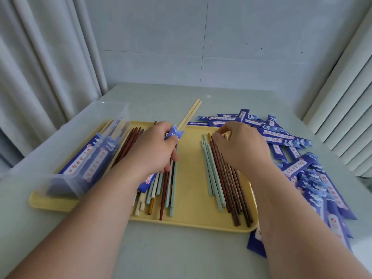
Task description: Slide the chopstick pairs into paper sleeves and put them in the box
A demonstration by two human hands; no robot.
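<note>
My left hand (156, 150) grips a blue paper sleeve (174, 133) with a pale wooden chopstick pair (191, 112) sticking out of its far end, held over the yellow tray (189, 174). My right hand (239, 146) lies over the right-hand group of mint and dark brown chopsticks (223, 184), its fingertips pinching at their far ends. More loose chopsticks (163, 190) of mixed colours lie under my left hand. A clear plastic box (66, 150) at the left holds several sleeved pairs (84, 158).
A heap of empty blue sleeves (314, 178) spreads over the table to the right of the tray and behind it. White curtains hang at the left and right, a grey wall behind. Bare tabletop lies in front of the tray.
</note>
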